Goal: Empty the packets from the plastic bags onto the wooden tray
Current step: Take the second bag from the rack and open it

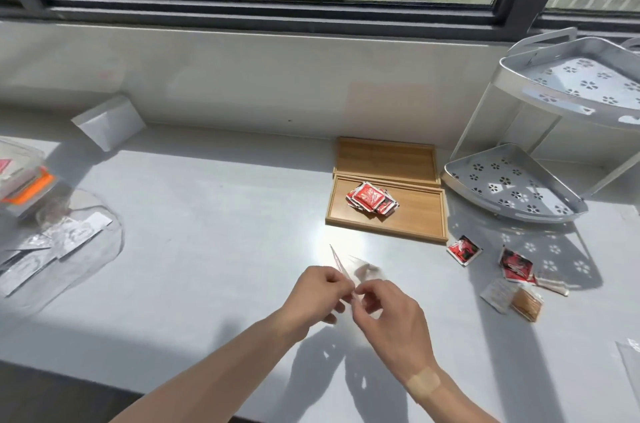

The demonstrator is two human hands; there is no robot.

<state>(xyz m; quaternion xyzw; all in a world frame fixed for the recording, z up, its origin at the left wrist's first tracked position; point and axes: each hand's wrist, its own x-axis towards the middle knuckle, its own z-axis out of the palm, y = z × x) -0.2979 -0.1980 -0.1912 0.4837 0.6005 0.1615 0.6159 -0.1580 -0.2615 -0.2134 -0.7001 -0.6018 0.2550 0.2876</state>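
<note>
Pinching clear plastic bag (349,275) between left hand (317,296) and right hand (389,313) to open it | packets (372,201) piled on wooden tray (415,227)

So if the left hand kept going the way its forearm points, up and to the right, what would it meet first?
Probably the right hand, since both pinch the same clear plastic bag. Past that, the line heads toward the wooden tray, though depth is hard to judge.

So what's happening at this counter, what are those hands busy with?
A person is emptying small packets onto a wooden tray. Both the left hand and right hand pinch a clear plastic bag above the counter. A pile of red packets already lies on the tray; a few bagged ones wait to its right.
</note>
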